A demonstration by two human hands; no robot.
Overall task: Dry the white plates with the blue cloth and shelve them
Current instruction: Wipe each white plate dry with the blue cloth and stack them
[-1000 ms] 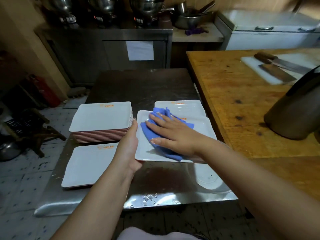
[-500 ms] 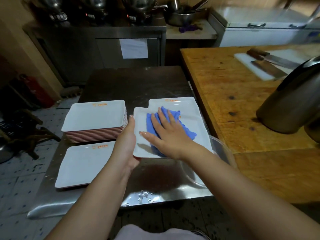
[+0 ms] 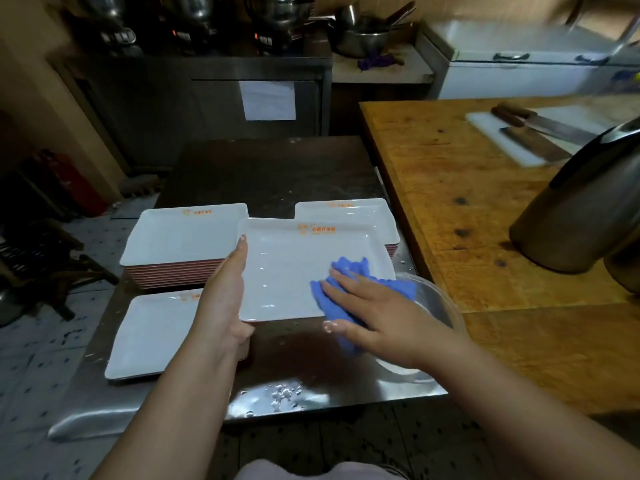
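Your left hand [image 3: 221,299] grips the white plate [image 3: 294,265] by its 9 o'clock edge. Your right hand [image 3: 377,313], fingers nearly straight, presses the blue cloth [image 3: 349,271] flat at the plate's 4 o'clock corner.

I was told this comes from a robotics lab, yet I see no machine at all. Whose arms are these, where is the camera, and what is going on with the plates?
There is no robot here: a person works with bare hands, and the one camera sits on their head, looking forward and down. So the two arms reaching in from below are the person's own.

The left hand grips the left edge of a white plate, holding it above the metal table. The right hand lies flat on a blue cloth, pressing it onto the plate's near right corner to dry it.

On the table are a stack of plates at the left, a single plate nearer the person, and another stack behind the held plate. A clear bowl sits under the right wrist. To the right is a wooden counter with knives on a white board.
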